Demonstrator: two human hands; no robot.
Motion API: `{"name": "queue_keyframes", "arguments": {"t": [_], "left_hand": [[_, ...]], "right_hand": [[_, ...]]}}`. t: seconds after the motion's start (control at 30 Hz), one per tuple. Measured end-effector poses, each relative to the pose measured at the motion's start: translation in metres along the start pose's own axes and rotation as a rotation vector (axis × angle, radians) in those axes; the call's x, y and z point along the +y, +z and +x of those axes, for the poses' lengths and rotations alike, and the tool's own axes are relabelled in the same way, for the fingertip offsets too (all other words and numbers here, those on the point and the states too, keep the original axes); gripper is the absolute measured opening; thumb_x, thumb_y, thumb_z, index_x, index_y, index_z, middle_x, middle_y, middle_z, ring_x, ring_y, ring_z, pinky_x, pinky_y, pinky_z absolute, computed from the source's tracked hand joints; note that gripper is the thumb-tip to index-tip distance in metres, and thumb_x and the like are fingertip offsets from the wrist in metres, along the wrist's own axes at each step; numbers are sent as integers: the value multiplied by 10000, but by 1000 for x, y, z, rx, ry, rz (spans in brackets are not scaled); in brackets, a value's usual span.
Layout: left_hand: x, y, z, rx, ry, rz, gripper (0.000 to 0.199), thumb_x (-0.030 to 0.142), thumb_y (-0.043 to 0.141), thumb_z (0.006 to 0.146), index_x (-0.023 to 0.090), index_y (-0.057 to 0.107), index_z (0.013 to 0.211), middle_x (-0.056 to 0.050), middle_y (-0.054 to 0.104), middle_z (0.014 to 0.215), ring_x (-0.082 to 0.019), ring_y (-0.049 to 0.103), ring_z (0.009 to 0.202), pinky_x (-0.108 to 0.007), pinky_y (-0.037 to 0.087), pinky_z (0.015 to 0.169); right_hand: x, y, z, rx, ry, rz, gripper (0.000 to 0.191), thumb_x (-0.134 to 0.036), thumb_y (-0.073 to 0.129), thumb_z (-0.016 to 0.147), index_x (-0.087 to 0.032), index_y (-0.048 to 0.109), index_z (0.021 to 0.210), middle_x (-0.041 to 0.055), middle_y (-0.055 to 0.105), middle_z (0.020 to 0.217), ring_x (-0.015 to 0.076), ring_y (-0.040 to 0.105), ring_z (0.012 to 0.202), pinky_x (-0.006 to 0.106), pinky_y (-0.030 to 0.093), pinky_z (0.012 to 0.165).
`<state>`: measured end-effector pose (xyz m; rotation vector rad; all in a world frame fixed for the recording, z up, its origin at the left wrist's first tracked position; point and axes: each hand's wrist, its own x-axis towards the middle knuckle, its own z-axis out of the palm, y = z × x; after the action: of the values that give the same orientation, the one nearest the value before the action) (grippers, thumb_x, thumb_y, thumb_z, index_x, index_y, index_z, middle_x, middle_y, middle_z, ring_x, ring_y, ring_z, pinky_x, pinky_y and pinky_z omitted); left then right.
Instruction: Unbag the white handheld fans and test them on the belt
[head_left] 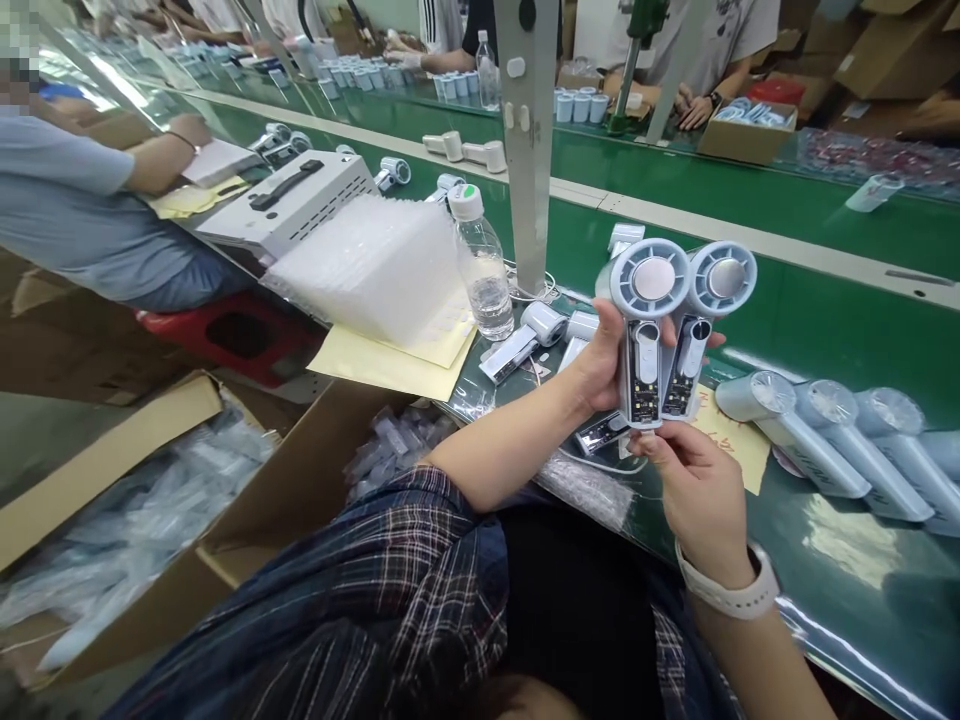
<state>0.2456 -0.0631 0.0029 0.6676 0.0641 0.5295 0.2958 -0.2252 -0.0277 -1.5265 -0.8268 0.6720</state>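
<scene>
Two light-blue handheld fans, a nearer one (651, 285) and a farther one (721, 285), stand upright side by side in my left hand (602, 360), its fingers wrapped behind them. Their handles have no front covers, so the circuit boards show. My right hand (701, 490) is closed in a pinch at the bottom end of the nearer fan's handle. A white cable (600, 465) leads to those fingertips, which partly hide its plug. Below my left hand lies another opened handle (602, 432) with its board exposed.
Wrapped fans (832, 440) lie in a row at right, near a yellow paper (739, 440). A water bottle (484, 265), a foam-wrapped stack (382, 265) and a metal post (529, 150) stand left of my hands. A carton (195, 540) of plastic bags sits lower left. Co-workers sit nearby.
</scene>
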Motion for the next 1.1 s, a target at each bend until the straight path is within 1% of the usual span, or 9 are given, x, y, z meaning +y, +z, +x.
{"name": "queue_keyframes", "arguments": {"t": [0.1,0.2,0.33,0.43,0.5,0.57,0.77,1.0,1.1], "left_hand": [[-2,-1,-1,-7,8,12,891,1056,555,641,167,607,678,-145,763,1096,-334,688,1251,-423,579,1059],[-7,-4,-1,10,85,76,901,1066,614,550,175,598,686,-144,765,1089,-352,695,1231,-435,593,1041],[-12,-3,-3,118,110,148,932,1099,553,544,188,600,734,-137,753,1084,-372,666,1266,-449,604,1025],[-7,6,-5,123,69,70,952,1122,416,610,184,559,683,-146,745,1144,-355,646,1298,-451,582,1051],[-2,11,-7,120,70,-14,955,1115,351,653,177,533,663,-138,741,1199,-331,650,1298,-449,565,1067],[2,14,-8,104,78,-75,956,1107,340,668,170,532,660,-133,735,1235,-318,667,1273,-440,566,1051],[2,12,-9,92,55,-21,972,1129,406,577,167,537,629,-134,734,1217,-306,709,1162,-398,592,948],[2,14,-12,67,84,26,930,1098,426,655,175,537,634,-137,720,1234,-327,652,1280,-421,579,1025],[0,12,-11,52,84,65,928,1099,463,630,175,550,641,-140,721,1227,-330,666,1254,-417,588,1002]], "right_hand": [[-7,13,-6,8,15,84,471,-602,720,940,-208,595,714,-26,565,560,145,598,508,283,490,544],[-9,20,-10,-23,52,250,410,-551,684,988,-215,579,778,-90,420,491,109,492,397,245,391,458],[-3,14,-9,-46,-7,134,371,-554,634,1017,-222,633,852,-34,579,607,146,587,551,286,472,585],[2,4,-9,-25,-101,-100,373,-569,628,1012,-218,704,913,43,733,871,185,649,767,320,492,724],[4,2,-10,9,-148,-125,375,-567,626,1013,-217,707,906,56,751,942,201,663,843,327,487,766],[3,4,-10,60,-156,-96,367,-547,635,1016,-213,691,872,55,751,918,204,673,853,330,489,786],[-4,14,-10,141,-74,139,361,-500,683,1007,-215,611,797,-39,558,567,159,596,579,310,506,650],[-2,-5,-6,32,-40,58,395,-470,700,1004,-193,643,728,12,634,608,159,630,627,292,504,644],[-2,-2,-7,54,-36,160,347,-447,717,996,-197,641,768,-15,595,580,149,609,591,294,499,628]]}}
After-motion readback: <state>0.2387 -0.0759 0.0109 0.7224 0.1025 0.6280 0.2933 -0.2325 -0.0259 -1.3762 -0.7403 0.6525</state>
